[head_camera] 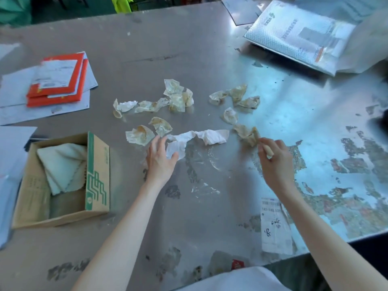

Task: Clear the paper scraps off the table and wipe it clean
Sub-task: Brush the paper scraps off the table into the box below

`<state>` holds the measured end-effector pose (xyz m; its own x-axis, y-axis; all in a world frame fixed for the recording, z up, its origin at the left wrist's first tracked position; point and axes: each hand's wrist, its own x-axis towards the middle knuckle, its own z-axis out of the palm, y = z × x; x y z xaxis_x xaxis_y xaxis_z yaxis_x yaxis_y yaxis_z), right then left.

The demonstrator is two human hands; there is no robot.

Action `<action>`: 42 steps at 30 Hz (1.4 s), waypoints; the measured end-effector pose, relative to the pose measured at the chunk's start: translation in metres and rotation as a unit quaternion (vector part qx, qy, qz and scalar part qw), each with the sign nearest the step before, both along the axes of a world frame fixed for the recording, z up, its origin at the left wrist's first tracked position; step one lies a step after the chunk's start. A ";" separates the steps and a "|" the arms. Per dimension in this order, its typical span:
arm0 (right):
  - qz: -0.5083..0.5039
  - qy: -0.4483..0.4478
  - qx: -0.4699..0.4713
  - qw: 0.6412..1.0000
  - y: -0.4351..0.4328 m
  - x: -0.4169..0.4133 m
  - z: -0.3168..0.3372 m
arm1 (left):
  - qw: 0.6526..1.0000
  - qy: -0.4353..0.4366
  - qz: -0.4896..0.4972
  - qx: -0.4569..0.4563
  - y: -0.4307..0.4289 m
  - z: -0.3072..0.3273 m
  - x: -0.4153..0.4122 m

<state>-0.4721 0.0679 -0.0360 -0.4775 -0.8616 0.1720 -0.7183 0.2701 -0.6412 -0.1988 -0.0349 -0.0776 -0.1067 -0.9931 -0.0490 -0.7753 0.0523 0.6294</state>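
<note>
Head view: left fingers (156, 145) spread beside white tissue (201, 137), right fingers (265, 147) pinching scrap (246, 133).

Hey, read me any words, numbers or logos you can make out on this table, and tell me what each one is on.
"140-140", roughly: shipping label, the rest blurred.
Handwritten marks on that label: unreadable.
Green logo pattern, no legible words: cardboard box.
Print on the red envelopes: too blurred.
Print on the bubble mailer: too blurred.

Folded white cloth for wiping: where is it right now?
In the head view, the folded white cloth lies inside the open cardboard box on the table's left side, left of the left hand.
</note>
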 end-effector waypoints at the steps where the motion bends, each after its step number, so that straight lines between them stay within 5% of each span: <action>1: 0.024 -0.008 -0.010 1.000 -0.001 0.011 -0.001 | 1.000 -0.001 -0.013 0.007 -0.002 -0.001 -0.002; 8: 0.157 -0.057 -0.036 0.985 -0.013 0.071 -0.002 | 0.997 0.009 -0.075 0.021 -0.009 -0.009 -0.017; 13: 0.140 -0.072 -0.081 0.984 -0.027 0.066 0.012 | 0.997 0.013 -0.079 0.015 -0.008 -0.013 -0.017; 20: 0.106 0.010 -0.053 0.993 -0.081 0.018 0.016 | 0.997 0.019 -0.067 0.012 -0.008 -0.017 -0.014; 29: 0.207 0.114 0.045 0.971 -0.098 0.007 0.004 | 0.997 0.028 -0.068 0.034 -0.007 -0.019 -0.018; 37: 0.301 0.065 0.018 0.951 -0.069 0.036 0.011 | 0.996 0.030 -0.087 0.023 0.000 -0.020 -0.022; 42: 0.189 -0.008 -0.024 0.982 -0.064 0.023 0.021 | 0.996 0.024 -0.084 0.014 -0.001 -0.022 -0.024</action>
